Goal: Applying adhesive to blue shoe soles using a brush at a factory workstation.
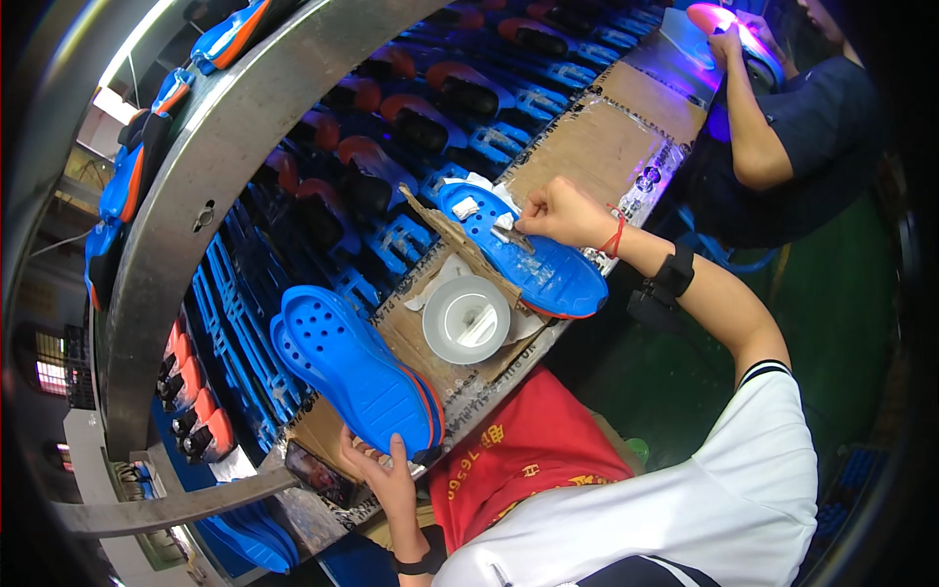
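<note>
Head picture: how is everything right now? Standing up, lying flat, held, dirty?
Left sole: holes facing up.
Right sole: holes facing up, white bits on top.
White bowl: upright, uncovered; contents unclear.
Left hand: at the left sole's near end; grip unclear.
Right hand: fingers bent, at the right sole; grip unclear.
Cardboard: lying flat.
Red cloth: draped, with folds.
Co-worker's hand: at a brightly lit pink thing.

Touches the near end of stacked blue soles (357, 377) with the spread left hand (386, 479). Holds the right hand (565, 213) over another blue sole (562, 279), with thumb and fingers drawn together near small white pieces (465, 207). Has a white bowl (437, 338) between, on the cardboard-covered bench (562, 152). Shows, at upper right, a co-worker (812, 117) handling a brightly lit piece (711, 18) under violet light.
</note>
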`<state>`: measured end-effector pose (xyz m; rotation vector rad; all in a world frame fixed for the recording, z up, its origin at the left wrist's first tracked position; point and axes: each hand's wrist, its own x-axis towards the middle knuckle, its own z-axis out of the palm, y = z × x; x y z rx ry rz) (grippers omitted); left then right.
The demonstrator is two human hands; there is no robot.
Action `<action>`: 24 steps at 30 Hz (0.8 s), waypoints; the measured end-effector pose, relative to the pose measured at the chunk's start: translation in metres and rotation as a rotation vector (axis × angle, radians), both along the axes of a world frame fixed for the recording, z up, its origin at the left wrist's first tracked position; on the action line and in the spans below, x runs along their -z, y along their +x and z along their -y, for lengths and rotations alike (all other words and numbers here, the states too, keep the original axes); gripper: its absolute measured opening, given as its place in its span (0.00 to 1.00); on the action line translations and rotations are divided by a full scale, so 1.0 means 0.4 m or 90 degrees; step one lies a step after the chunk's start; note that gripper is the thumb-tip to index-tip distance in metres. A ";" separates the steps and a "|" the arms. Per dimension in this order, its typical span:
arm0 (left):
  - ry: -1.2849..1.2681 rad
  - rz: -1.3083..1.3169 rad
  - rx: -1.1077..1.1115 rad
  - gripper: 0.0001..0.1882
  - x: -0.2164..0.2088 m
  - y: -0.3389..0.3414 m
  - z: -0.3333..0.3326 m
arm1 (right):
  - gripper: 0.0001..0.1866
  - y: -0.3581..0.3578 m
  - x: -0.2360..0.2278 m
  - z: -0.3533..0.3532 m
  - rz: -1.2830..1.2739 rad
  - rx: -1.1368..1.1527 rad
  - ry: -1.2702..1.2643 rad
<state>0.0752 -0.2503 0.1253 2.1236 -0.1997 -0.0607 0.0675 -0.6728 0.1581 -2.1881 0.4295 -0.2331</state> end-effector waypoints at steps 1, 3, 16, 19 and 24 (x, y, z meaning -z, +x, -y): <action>0.004 0.001 -0.002 0.35 0.001 0.000 -0.001 | 0.09 0.001 -0.011 -0.011 0.008 0.010 -0.092; 0.003 0.000 0.000 0.35 0.001 -0.001 0.000 | 0.07 0.001 -0.022 -0.033 0.087 -0.002 -0.158; 0.010 0.021 0.009 0.35 0.017 0.002 -0.011 | 0.11 -0.010 -0.003 -0.116 0.124 -0.324 -0.596; 0.012 0.026 0.010 0.35 0.021 0.005 -0.012 | 0.12 -0.018 -0.021 -0.120 0.092 -0.371 -0.564; 0.002 0.011 0.006 0.35 0.016 0.003 -0.010 | 0.08 -0.029 -0.018 -0.113 0.103 -0.398 -0.526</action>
